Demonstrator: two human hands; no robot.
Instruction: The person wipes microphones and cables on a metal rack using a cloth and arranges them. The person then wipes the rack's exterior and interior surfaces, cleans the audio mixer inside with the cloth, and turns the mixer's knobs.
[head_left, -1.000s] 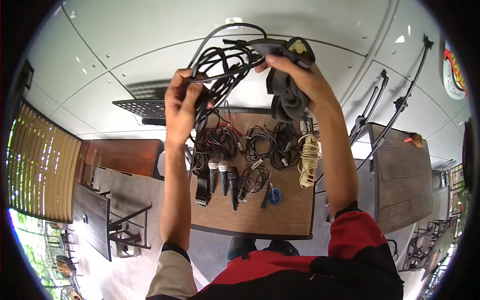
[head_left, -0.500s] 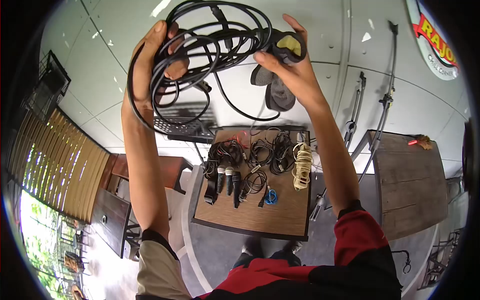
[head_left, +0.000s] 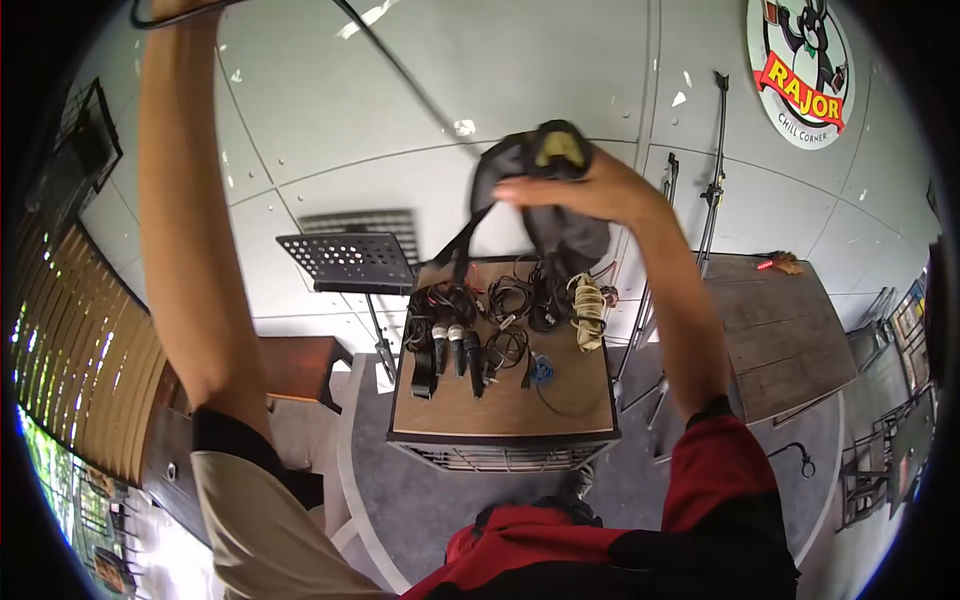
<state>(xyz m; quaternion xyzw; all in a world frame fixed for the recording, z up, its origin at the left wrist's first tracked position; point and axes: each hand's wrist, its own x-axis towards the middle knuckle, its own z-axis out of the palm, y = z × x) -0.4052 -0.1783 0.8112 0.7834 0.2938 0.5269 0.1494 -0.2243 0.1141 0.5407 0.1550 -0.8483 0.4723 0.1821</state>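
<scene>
My right hand (head_left: 575, 195) is closed around a dark grey cloth item (head_left: 575, 235) with a yellow-green patch, held over the back of the table (head_left: 500, 415); a black strap hangs from it. My left arm reaches up past the top left edge, and only a sliver of my left hand (head_left: 178, 8) shows, its fingers out of frame. A black cable (head_left: 400, 70) runs down from the top edge towards the cloth item. On the table lie coiled black cables (head_left: 510, 298), several microphones (head_left: 457, 352), a cream cable bundle (head_left: 588, 315) and a small blue coil (head_left: 541, 370).
A black music stand (head_left: 350, 262) is left of the table. Microphone stands (head_left: 714, 190) lean by the wall at right, beside a wooden table (head_left: 785, 335). A round sign (head_left: 803, 75) hangs on the wall. A reddish-brown table (head_left: 300, 368) stands at left.
My left hand has swung up and left, almost out of view, and most of the black cable loops have left the frame with it. My right hand has moved lower and slightly left with the cloth item.
</scene>
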